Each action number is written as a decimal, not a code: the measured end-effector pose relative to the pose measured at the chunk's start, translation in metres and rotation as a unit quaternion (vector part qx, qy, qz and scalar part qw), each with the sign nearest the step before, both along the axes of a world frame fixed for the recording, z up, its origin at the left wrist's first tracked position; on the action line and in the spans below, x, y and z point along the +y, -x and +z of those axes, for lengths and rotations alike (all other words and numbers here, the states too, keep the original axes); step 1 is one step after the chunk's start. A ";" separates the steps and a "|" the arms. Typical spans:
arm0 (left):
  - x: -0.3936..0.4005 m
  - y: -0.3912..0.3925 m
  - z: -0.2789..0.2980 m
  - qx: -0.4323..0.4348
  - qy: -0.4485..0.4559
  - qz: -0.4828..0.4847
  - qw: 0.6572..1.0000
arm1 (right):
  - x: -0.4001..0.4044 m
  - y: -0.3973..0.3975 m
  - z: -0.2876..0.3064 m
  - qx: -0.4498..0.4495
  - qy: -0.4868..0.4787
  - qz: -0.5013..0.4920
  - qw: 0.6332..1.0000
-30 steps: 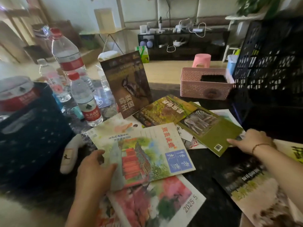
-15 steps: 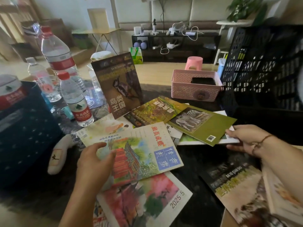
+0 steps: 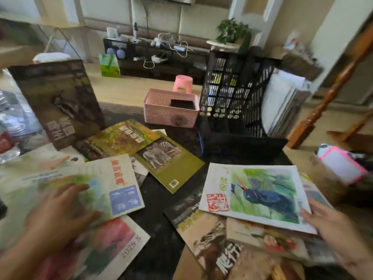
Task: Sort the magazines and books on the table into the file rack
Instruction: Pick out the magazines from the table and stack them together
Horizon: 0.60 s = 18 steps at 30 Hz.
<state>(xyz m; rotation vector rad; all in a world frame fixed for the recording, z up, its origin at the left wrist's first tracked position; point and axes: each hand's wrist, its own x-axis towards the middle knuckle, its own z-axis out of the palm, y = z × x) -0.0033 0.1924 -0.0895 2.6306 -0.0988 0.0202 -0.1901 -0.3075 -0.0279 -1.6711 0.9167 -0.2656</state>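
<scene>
The black file rack (image 3: 238, 110) stands at the table's far right, with several magazines upright in its right compartment (image 3: 282, 102). My right hand (image 3: 331, 225) grips the near right corner of a white magazine with a blue bird on it (image 3: 258, 193), held over other magazines at the near right. My left hand (image 3: 58, 215) lies flat, fingers apart, on a magazine with a painted cover (image 3: 113, 184). A green zebra book (image 3: 167, 160), a yellow-green magazine (image 3: 119, 138) and a "2025 5" magazine (image 3: 119, 243) lie between. A brown bird magazine (image 3: 60, 102) stands upright at the far left.
A pink basket (image 3: 171, 108) sits just left of the rack, with a pink stool (image 3: 182, 83) on the floor beyond. Blurred water bottles (image 3: 12, 126) crowd the left edge. A dark reptile magazine (image 3: 212, 239) overhangs the near edge. A wooden post (image 3: 331, 91) rises at the right.
My right hand drew the blue bird magazine out from under the zebra book and brought it to the near right. The view swung right, showing the rack. My left hand stayed put.
</scene>
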 end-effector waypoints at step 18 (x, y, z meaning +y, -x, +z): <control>-0.041 0.005 -0.004 0.020 -0.150 -0.070 0.986 | 0.034 -0.023 -0.041 0.178 0.572 0.326 0.732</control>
